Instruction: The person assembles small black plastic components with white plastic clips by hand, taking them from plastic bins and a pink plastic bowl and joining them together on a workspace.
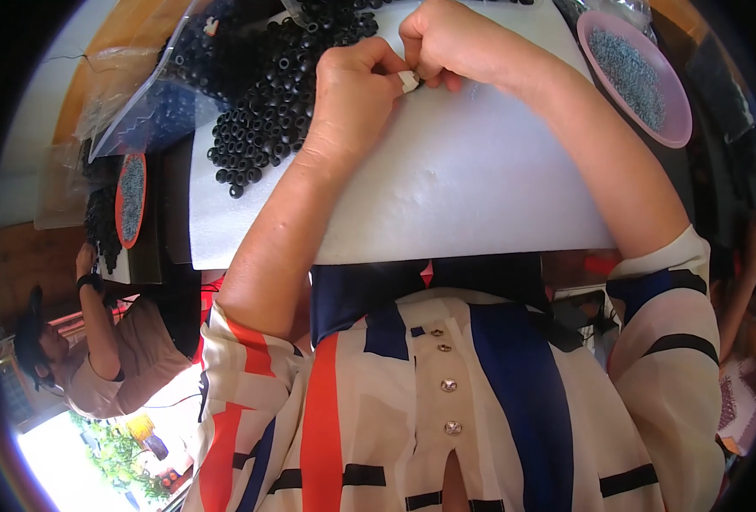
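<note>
My left hand (354, 90) and my right hand (456, 44) meet over the far part of a white work surface (455, 188), each with its fingers pinched. A small white piece (408, 81) shows at the left thumb's tip; whether it is held or wrapped round the thumb I cannot tell. Between the fingertips sits a tiny dark part, too small and too covered to name. Close to my left hand lies a heap of small black ring-shaped parts (262, 119), many with a round hole.
A pink bowl of small grey-blue pieces (630, 81) stands at the far right. To the left are a clear plastic bag of black parts (169, 94) and an orange dish with similar grey-blue pieces (131, 200). Other people sit at left (109, 341) and right (745, 290).
</note>
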A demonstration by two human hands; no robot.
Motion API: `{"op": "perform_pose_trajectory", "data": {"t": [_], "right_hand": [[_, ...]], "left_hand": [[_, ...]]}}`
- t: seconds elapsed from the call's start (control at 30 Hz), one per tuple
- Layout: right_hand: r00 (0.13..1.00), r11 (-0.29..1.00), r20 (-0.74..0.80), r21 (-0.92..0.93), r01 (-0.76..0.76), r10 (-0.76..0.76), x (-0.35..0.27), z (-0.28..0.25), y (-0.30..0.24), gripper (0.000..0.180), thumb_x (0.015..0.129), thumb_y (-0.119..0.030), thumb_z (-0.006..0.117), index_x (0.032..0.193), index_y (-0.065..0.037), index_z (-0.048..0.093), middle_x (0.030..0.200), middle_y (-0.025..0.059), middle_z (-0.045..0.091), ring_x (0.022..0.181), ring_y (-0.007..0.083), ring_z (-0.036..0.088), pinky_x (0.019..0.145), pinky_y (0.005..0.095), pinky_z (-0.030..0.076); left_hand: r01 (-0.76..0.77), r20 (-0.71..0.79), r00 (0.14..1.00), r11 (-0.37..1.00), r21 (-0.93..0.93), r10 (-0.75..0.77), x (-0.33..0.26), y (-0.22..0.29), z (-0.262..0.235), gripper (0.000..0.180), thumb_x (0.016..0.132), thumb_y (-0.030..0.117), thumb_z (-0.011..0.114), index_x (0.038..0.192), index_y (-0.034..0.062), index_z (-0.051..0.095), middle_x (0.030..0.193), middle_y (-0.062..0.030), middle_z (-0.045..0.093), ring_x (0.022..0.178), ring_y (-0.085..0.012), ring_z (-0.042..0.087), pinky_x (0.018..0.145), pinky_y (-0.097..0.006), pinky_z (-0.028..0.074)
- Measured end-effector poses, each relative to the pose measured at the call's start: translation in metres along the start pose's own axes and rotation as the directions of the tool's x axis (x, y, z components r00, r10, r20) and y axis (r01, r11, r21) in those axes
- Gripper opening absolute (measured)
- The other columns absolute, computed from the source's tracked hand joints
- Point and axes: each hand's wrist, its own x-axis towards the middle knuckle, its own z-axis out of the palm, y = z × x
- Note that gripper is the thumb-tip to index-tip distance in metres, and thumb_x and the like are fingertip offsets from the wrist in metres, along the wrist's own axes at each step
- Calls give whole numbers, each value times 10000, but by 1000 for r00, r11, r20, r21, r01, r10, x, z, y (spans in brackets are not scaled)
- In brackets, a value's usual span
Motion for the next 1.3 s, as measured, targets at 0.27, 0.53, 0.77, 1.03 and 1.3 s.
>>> {"op": "perform_pose_trajectory", "data": {"t": [0.27, 0.53, 0.77, 1.03, 1.3], "right_hand": [[989, 989, -63, 50, 138, -134, 7, 1, 11, 79, 700, 19, 546, 747, -5, 604, 632, 63, 597, 542, 134, 548, 439, 299, 394], [868, 850, -370, 284, 445, -331, -7, -26, -3, 49, 767, -36, 616, 814, -21, 619, 695, 70, 636, 557, 116, 566, 489, 250, 412], [908, 896, -273, 226, 382, -319, -16, -35, 4, 36, 745, -14, 642, 761, -18, 610, 671, 56, 614, 552, 115, 558, 465, 264, 414], [894, 950, -369, 82, 302, -253, -28, -30, 42, 39, 750, -15, 642, 728, -22, 610, 657, 15, 596, 592, 96, 554, 485, 264, 424], [768, 760, -343, -590, 271, -540, -30, -3, 52, 87, 746, -87, 666, 779, -9, 648, 770, 124, 660, 713, 302, 633, 659, 411, 490]], "left_hand": [[-127, 35, 992, 990, 63, 125, 5, -7, 0, 112, 809, -17, 632, 904, 9, 687, 682, -5, 614, 586, -67, 513, 541, -234, 425], [-300, -234, 913, 940, 164, 333, -10, -4, -2, 141, 796, 58, 637, 924, 27, 686, 826, -114, 617, 685, -232, 611, 632, -337, 490], [-304, 34, 948, 866, 397, 317, -13, 15, 1, 251, 774, 132, 653, 1018, 88, 691, 940, -99, 578, 951, -276, 584, 782, -402, 500], [-383, 129, 914, 715, 585, 384, 24, 19, -5, 245, 742, 165, 738, 968, 74, 707, 900, -124, 623, 809, -296, 634, 716, -389, 503], [-407, 174, 913, 798, 445, 369, 25, 2, -12, 158, 704, 33, 726, 853, 9, 681, 822, -127, 628, 764, -246, 642, 676, -332, 510]]}}
